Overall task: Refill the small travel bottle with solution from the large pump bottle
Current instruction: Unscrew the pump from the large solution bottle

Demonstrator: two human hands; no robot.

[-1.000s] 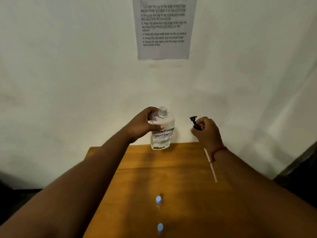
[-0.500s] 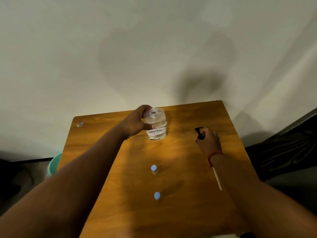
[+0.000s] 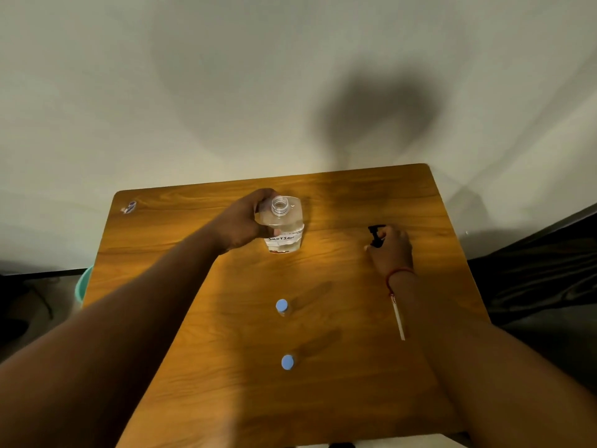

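Head view, looking down on a wooden bench (image 3: 226, 399) against a pale wall. Left hand (image 3: 240, 223) wrapped around the shoulder of the large bottle (image 3: 286, 229), upright at the far middle of the bench, neck open, clear liquid inside, a handwritten label reading "SOLUTION". Right hand (image 3: 392, 248) well apart to the right, closed on the black pump head (image 3: 376, 236), low over the bench or resting on it; its white dip tube (image 3: 398, 320) trailing back along the forearm. Two small travel bottles with blue caps nearer the viewer, one (image 3: 282, 307) mid-bench, the other (image 3: 287, 362) closer in, both capped and untouched. Likely step in hand: setting the pump aside. Best done by laying it flat, clear of the pouring path, tube not dripping toward the small bottles; then uncapping one small bottle before tilting the large one. Hard to make out: liquid level in the small bottles, seen almost from above; a small sticker-like mark (image 3: 129, 206) at the far left corner; a teal object (image 3: 83, 282) cut off by the bench's left edge.
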